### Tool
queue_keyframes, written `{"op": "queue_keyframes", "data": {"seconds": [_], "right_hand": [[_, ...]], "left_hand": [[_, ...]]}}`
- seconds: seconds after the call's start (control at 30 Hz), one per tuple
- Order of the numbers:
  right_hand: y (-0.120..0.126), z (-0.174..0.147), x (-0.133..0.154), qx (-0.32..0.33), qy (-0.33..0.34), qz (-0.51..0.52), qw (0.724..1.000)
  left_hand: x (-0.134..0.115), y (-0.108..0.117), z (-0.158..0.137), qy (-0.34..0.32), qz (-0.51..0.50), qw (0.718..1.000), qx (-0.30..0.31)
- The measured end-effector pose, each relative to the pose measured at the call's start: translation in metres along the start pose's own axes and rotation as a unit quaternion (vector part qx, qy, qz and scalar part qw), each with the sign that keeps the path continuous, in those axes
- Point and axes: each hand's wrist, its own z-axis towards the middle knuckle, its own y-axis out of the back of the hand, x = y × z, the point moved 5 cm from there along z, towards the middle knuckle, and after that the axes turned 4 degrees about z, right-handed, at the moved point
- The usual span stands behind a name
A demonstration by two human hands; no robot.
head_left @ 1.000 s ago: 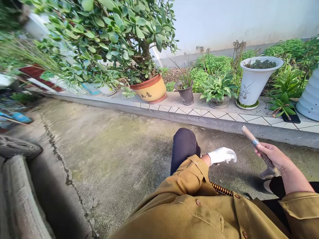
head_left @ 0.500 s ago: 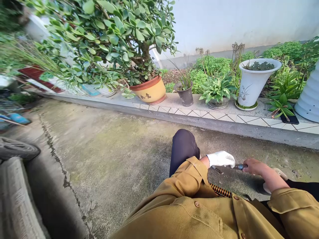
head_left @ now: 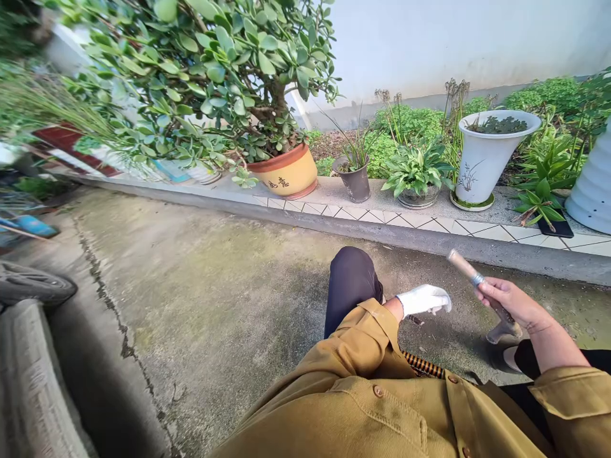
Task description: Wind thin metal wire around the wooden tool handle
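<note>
My right hand (head_left: 510,302), bare, is closed around the dark neck of a wooden-handled hand tool, just below its metal ferrule. The tool's pale wooden handle (head_left: 461,262) points up and to the left, away from my body. Its flared, dull end (head_left: 505,332) sticks out below my fingers; its exact shape is partly hidden. My left hand (head_left: 424,300), in a white glove, hovers beside my knee, fingers loosely bent and apart, with nothing visible in them. Just below it is a small dark object (head_left: 416,320) that I cannot make out.
Ahead runs a low tiled ledge (head_left: 432,224) with a yellow pot (head_left: 286,173), a small grey pot (head_left: 356,184) and a tall white pot (head_left: 484,162). A dark phone-like slab (head_left: 556,227) lies on it. At left are a wheel (head_left: 38,284) and cracked concrete (head_left: 229,286).
My right hand has lifted the tool up and to the right, out of my left hand's fingers. The handle now shows fully. My left hand has stayed almost in place, its fingers loosened.
</note>
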Motion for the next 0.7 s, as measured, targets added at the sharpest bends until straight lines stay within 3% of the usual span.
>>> {"op": "queue_keyframes", "data": {"seconds": [0.07, 0.17, 0.27, 0.33, 0.47, 0.6, 0.63, 0.7], "right_hand": [[0.021, 0.007, -0.012, -0.105, -0.014, -0.035, 0.994], [0.037, 0.018, -0.036, -0.173, -0.101, -0.24, 0.95], [0.033, 0.027, -0.051, -0.145, -0.155, -0.454, 0.866], [0.02, 0.03, -0.061, -0.086, -0.169, -0.506, 0.841], [-0.023, 0.021, -0.081, 0.104, -0.204, -0.468, 0.853], [-0.064, -0.005, -0.071, 0.313, -0.208, -0.274, 0.885], [-0.068, -0.009, -0.06, 0.34, -0.192, -0.213, 0.896], [-0.063, -0.01, -0.034, 0.305, -0.13, -0.123, 0.935]], "left_hand": [[-0.003, -0.004, -0.005, 0.031, -0.005, 0.999, 0.03], [-0.01, -0.006, -0.017, 0.052, -0.005, 0.998, 0.046], [-0.013, 0.001, -0.026, 0.069, -0.001, 0.997, 0.024], [-0.013, 0.007, -0.029, 0.075, 0.003, 0.997, -0.002], [-0.015, 0.012, -0.022, 0.055, 0.006, 0.998, -0.013], [-0.01, 0.017, -0.009, 0.041, 0.005, 0.999, -0.032], [-0.008, 0.019, -0.007, 0.036, 0.002, 0.998, -0.044], [-0.001, 0.023, -0.002, 0.039, -0.009, 0.997, -0.067]]}}
